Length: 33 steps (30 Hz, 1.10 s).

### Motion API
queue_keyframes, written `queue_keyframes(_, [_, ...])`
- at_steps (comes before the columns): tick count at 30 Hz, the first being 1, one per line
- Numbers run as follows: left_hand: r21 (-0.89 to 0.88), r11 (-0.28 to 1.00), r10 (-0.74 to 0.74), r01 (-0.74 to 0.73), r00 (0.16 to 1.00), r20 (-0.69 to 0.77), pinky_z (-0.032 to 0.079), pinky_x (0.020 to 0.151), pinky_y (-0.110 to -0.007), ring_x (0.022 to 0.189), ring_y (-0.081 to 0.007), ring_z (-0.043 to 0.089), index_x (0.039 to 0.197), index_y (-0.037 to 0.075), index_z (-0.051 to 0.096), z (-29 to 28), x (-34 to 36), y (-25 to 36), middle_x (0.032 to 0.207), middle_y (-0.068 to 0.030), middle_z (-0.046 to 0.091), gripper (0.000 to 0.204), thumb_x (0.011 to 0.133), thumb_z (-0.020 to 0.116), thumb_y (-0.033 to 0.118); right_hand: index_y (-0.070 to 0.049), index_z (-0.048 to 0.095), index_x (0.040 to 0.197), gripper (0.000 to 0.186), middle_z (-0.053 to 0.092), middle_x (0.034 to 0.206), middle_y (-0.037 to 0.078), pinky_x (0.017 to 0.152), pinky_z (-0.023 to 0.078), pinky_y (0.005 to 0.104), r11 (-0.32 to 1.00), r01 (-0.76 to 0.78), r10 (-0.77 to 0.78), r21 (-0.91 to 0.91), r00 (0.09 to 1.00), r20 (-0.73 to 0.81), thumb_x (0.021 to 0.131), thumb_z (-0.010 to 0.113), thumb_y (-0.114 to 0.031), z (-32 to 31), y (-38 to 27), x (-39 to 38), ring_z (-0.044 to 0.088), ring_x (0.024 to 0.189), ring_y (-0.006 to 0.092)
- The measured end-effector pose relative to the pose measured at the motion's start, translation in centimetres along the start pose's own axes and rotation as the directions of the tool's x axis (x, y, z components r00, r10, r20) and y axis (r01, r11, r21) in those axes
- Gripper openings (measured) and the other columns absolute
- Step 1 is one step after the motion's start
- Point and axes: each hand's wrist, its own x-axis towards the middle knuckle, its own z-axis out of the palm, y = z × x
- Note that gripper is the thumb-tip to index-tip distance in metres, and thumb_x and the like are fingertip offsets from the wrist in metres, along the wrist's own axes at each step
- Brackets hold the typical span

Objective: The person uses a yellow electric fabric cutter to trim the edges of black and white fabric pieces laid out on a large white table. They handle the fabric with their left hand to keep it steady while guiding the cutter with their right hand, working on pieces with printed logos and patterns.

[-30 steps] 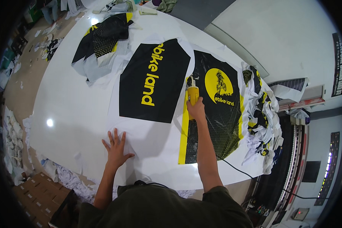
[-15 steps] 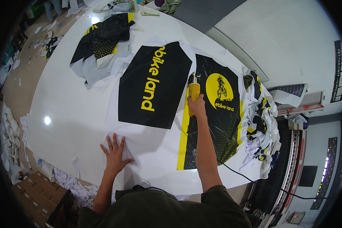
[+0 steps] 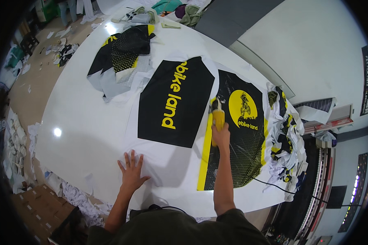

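Observation:
My right hand is closed around the yellow body of a corded electric fabric cutter. The cutter's dark head rests at the left edge of a black printed fabric panel with a yellow side strip and a round yellow motif. Left of it lies another black panel with yellow lettering, surrounded by white fabric. My left hand lies flat, fingers spread, on the white fabric below that panel. The blade's contact with the cloth is too small to make out.
Crumpled black, yellow and white offcuts pile along the right of the white table. More printed cloth lies at the far left. The cutter's black cord trails off right. A brown carton stands lower left.
The whole view has shifted, moving the scene right and down. The cutter has come slightly nearer to me along the panel's left edge. My left hand stays spread on the fabric.

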Motion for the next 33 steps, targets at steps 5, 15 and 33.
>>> queue_keyframes(5, [0.033,0.998,0.053,-0.049,0.991,-0.12,0.008,0.115,-0.079,0.156,-0.0512,0.005,0.163,0.01,0.027,0.0,2.8,0.0,0.17,-0.0265,0.009,0.108,0.081,0.08,0.054,0.008,0.05,0.129,0.06,0.071,0.106,0.033,0.08,0.059,0.0475,0.994,-0.004,0.007,0.114,1.0,-0.027,0.09,0.071,-0.031,-0.5,5.0,-6.0,0.073,0.098,0.0449])
queue_keyframes(15, [0.111,0.989,0.117,-0.1,0.98,-0.161,0.018,0.12,-0.07,0.156,-0.0495,0.014,0.163,0.006,0.024,-3.9,12.8,-1.5,0.17,-0.024,0.014,0.11,0.083,0.077,0.057,0.004,0.049,0.133,0.053,0.067,0.108,0.019,0.083,0.054,0.0393,0.719,-0.059,0.258,0.692,0.948,-0.186,0.095,0.069,-0.026,1.3,10.8,-11.9,0.069,0.093,0.0288])
queue_keyframes(33, [-0.079,0.893,0.445,-0.444,0.838,0.316,0.048,0.103,-0.048,0.123,-0.042,0.062,0.147,0.001,0.049,1.4,-3.2,14.5,0.135,-0.0265,0.063,0.077,0.094,0.066,0.054,0.005,0.055,0.127,0.054,0.073,0.103,0.027,0.081,0.057,0.0466,0.871,-0.221,0.446,0.438,0.73,-0.518,0.09,0.074,-0.029,-9.7,31.4,-22.6,0.074,0.093,0.0407])
